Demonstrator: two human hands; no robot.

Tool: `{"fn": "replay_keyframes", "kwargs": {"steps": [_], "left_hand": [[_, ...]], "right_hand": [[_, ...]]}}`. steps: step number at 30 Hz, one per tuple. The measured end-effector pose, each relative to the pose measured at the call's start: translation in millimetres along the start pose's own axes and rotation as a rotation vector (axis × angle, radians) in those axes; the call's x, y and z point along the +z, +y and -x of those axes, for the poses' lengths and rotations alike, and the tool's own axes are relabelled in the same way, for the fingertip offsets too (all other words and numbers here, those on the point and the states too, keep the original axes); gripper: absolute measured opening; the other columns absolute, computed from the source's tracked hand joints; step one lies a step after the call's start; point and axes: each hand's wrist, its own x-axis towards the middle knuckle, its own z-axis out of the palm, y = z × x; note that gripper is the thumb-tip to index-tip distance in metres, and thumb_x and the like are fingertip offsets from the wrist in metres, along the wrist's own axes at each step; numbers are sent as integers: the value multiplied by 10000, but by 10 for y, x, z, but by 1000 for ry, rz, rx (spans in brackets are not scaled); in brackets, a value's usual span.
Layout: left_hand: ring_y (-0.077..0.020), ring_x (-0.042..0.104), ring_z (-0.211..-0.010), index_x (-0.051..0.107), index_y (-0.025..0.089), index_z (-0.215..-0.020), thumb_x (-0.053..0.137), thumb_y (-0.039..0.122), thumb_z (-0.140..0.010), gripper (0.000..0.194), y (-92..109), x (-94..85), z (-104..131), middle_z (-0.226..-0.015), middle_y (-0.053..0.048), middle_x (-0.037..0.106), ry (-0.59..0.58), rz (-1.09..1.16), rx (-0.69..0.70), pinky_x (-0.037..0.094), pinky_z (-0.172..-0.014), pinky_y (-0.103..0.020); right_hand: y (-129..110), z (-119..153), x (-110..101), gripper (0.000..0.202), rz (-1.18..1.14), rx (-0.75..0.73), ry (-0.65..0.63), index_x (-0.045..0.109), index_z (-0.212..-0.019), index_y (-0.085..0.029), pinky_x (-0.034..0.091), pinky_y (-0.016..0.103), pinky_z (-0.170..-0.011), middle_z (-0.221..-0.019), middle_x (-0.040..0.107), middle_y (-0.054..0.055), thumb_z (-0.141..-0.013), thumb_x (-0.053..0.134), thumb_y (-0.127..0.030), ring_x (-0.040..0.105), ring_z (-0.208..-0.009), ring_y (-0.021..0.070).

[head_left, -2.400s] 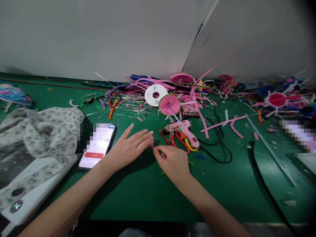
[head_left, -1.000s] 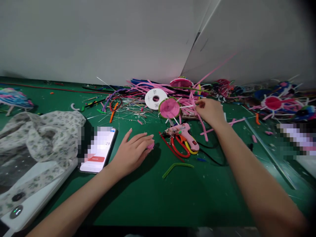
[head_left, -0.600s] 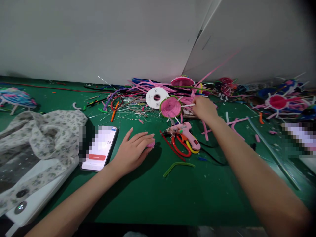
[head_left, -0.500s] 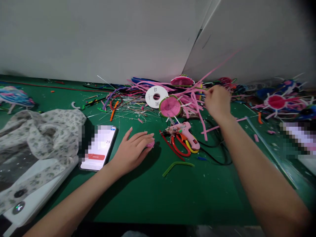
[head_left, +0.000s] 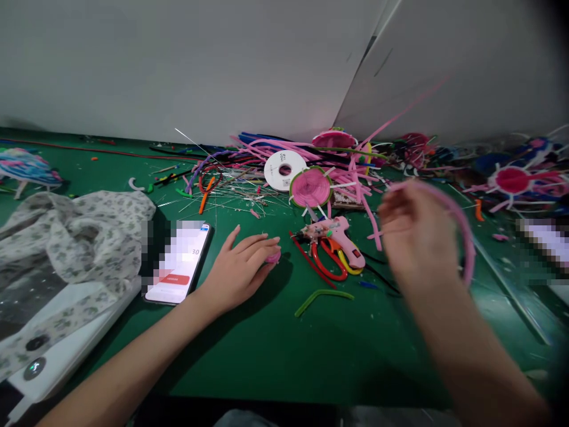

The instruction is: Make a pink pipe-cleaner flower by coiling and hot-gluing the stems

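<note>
My left hand (head_left: 242, 264) rests over the green table, its thumb and fingers closed on a small pink coil (head_left: 273, 255). To the right, my right hand (head_left: 413, 231) is blurred by motion, its fingers curled round a pink strip (head_left: 464, 228) that arches over and behind the hand. Between the hands lie a pink glue gun (head_left: 340, 237) and red-handled scissors (head_left: 326, 271). A round pink coiled disc with a green rim (head_left: 310, 187) sits just beyond them, beside a white ring-shaped label disc (head_left: 284, 170). A bent green strip (head_left: 322, 295) lies nearer me.
A phone (head_left: 180, 261) lies left of my left hand, beside a floral cloth (head_left: 80, 237). Pink, blue and purple strips (head_left: 258, 142) are heaped along the back wall. More coiled pieces (head_left: 511, 179) and another phone (head_left: 546, 240) are at the right.
My right hand has come back from the strip pile toward me and slightly right, now with a pink strip. My left hand has stayed on the small coil. The view has shifted slightly.
</note>
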Motion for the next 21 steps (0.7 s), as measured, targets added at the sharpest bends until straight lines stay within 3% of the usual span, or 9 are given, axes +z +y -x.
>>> {"fn": "replay_keyframes", "kwargs": {"steps": [2, 4, 7, 14, 21], "left_hand": [[-191, 567, -1180, 551, 230, -1108, 504, 256, -930, 185, 1, 0, -2, -1244, -21, 637, 0, 2, -2, 215, -1131, -516], [-188, 565, -1182, 556, 228, -1103, 505, 242, -926, 185, 4, -2, -4, -1240, -22, 640, -2, 5, -5, 207, -1138, -512], [-185, 561, -1188, 565, 231, -1082, 504, 237, -926, 167, 12, -5, -8, -1232, -15, 645, 0, 12, -12, 183, -1150, -504], [-187, 560, -1189, 551, 229, -1101, 487, 250, -937, 177, 15, 0, -4, -1251, -14, 634, -2, 13, -19, 186, -1148, -498], [-189, 560, -1189, 555, 228, -1112, 487, 243, -935, 190, 14, -8, 1, -1259, -26, 628, -12, 5, -16, 191, -1148, -496]], "right_hand": [[-247, 377, 351, 429, -210, 102, -96, 654, -1021, -128, 603, 336, -633, -946, 722, 181, -929, 373, -437, 715, -864, 259], [-391, 655, 627, 314, -582, 387, -299, 676, -802, -140, 605, 331, -599, -797, 738, 130, -791, 608, -446, 722, -753, 247], [-416, 854, 829, 279, -707, 552, -339, 650, -724, -142, 583, 272, -531, -686, 723, 81, -639, 761, -383, 712, -661, 210], [-329, 925, 880, 276, -638, 519, -240, 593, -724, -162, 546, 237, -451, -650, 694, 39, -665, 752, -380, 698, -607, 185], [-350, 961, 920, 248, -665, 500, -250, 577, -698, -174, 513, 226, -400, -594, 672, 14, -683, 744, -357, 688, -559, 183]]}}
